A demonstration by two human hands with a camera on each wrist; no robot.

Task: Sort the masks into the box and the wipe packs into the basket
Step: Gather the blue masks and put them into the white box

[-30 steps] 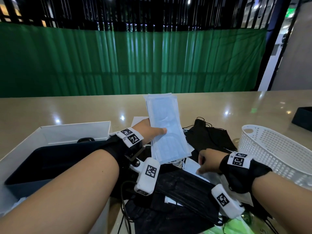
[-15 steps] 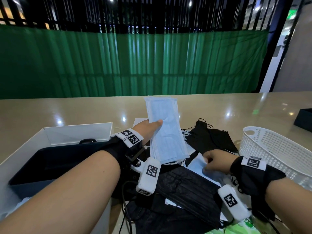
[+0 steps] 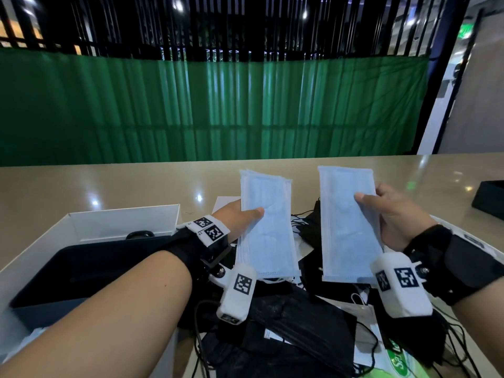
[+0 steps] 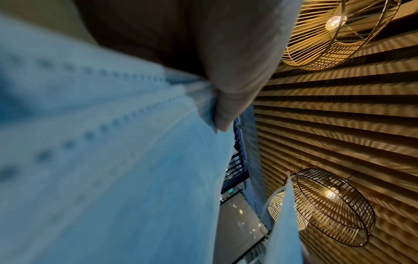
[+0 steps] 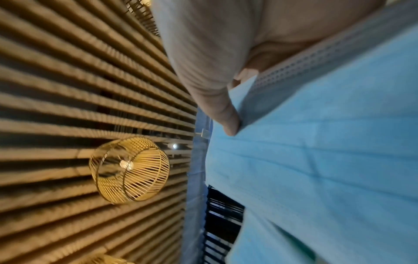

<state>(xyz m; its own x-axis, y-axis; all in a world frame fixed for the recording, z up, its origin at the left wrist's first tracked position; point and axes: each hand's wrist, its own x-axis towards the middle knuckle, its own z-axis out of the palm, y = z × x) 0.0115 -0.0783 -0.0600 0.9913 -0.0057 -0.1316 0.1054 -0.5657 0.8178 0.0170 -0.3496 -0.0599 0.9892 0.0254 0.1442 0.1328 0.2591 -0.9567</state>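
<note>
My left hand pinches a stack of light blue masks, held upright above the table; the same blue masks fill the left wrist view. My right hand pinches a second blue mask beside it, seen close in the right wrist view as a blue mask under my thumb. The open white box with a dark inside stands at the left. Black masks lie heaped below both hands. A green wipe pack peeks out at the bottom right. The basket is hidden behind my right wrist.
A dark object sits at the table's far right edge. A green curtain hangs behind the beige table. White papers lie under the mask heap. Wicker lamps show overhead in the wrist views.
My right hand has lifted a blue mask from the heap and raised it upright beside the left hand's stack. The left hand stayed roughly where it was, holding its masks.
</note>
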